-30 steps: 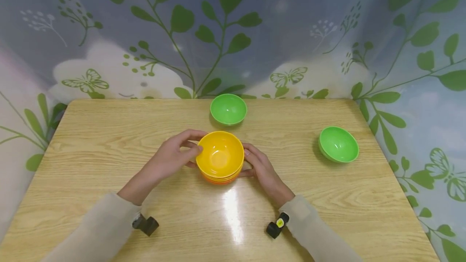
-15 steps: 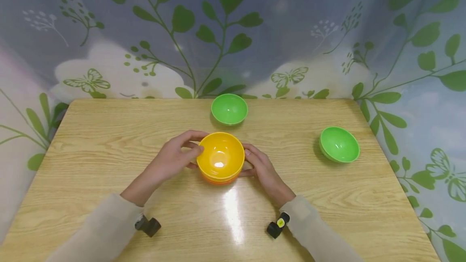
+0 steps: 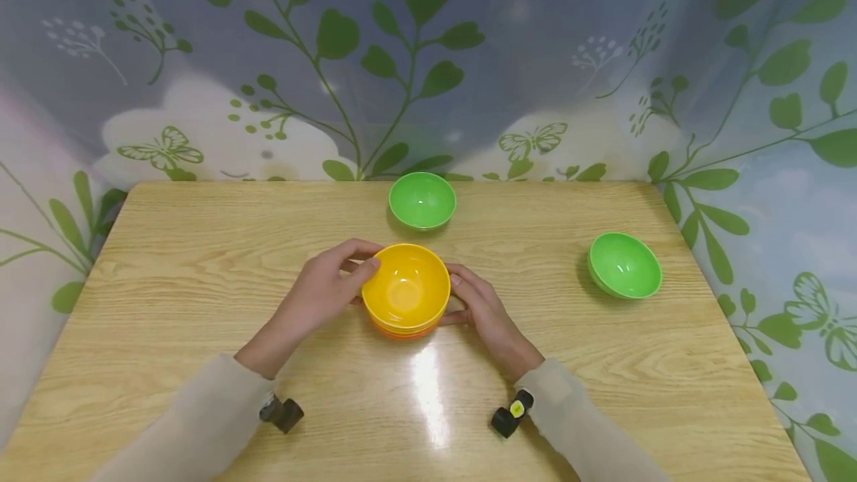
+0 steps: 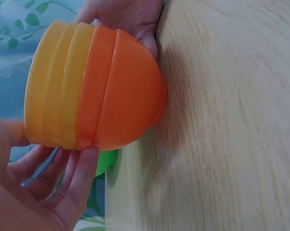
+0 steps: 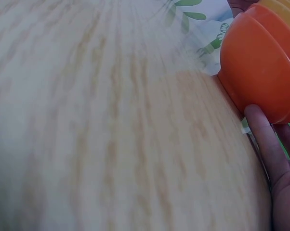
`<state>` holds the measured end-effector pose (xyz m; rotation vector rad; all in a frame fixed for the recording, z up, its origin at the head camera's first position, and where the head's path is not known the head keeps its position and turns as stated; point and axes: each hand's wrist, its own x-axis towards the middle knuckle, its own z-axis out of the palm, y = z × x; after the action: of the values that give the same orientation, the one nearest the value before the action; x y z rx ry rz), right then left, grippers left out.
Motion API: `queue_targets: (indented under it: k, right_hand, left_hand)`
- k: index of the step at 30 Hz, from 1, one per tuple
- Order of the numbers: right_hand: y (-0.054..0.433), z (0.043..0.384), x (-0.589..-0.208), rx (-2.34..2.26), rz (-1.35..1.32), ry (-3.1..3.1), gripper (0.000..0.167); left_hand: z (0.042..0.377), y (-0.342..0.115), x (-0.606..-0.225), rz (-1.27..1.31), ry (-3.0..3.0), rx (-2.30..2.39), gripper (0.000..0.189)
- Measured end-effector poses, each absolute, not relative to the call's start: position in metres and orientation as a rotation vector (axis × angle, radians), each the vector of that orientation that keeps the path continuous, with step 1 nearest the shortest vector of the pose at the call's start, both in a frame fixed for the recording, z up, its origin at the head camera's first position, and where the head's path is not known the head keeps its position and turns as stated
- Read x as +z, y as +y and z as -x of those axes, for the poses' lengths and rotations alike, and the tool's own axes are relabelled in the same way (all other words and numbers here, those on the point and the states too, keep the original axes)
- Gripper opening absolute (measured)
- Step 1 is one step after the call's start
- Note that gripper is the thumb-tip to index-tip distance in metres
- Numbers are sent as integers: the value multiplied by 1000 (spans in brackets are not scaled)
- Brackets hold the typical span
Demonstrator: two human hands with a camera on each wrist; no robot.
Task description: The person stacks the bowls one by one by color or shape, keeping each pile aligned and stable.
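A stack of nested bowls stands on the wooden table, several yellow bowls [image 3: 405,296] on top and orange bowls [image 4: 128,91] underneath. My left hand [image 3: 321,288] grips the stack from the left. Its thumb lies over the rim of the top yellow bowl, while the other fingers press along the outside, one reaching the orange part in the left wrist view. From the right, my right hand [image 3: 487,322] holds the stack's side, its fingers partly hidden behind it. A fingertip touches the lower orange bowl [image 5: 258,62] in the right wrist view.
One green bowl [image 3: 422,201] sits behind the stack near the table's back edge. Another green bowl [image 3: 625,266] is at the right side of the table [image 3: 201,229]. A leaf-patterned curtain [image 3: 522,65] hangs directly behind the table.
The left thumb has slid a little further over the top yellow bowl's rim, and the left wrist has shifted slightly right. My right hand and the stack have stayed almost still.
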<state>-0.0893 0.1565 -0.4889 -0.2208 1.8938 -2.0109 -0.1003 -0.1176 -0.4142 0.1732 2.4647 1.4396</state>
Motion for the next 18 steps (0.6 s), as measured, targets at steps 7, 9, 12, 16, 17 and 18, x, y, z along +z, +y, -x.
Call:
queue_targets:
  k: [7,9,12,16,17,18]
  right_hand:
    - [157,90,-491,-2018,216,1884,52]
    - [157,90,-492,-2019,209,1879,53]
    - [157,90,-491,-2020,195,1881,53]
    - [156,90,-489,-2028,184,1880,53]
    - [156,90,-489,-2031,183,1878,53]
    - [156,90,-489,-2033,182,1877,53]
  left_hand:
    - [98,-118,-422,-127,2382,1486,44]
    - [96,-119,-426,-101,2331,1517,48]
    - [93,-119,-430,-79,2271,1558,53]
    - [90,-118,-433,-52,2239,1599,56]
    - [90,-118,-434,-45,2239,1602,56]
    - [90,-118,-434,-39,2237,1606,56]
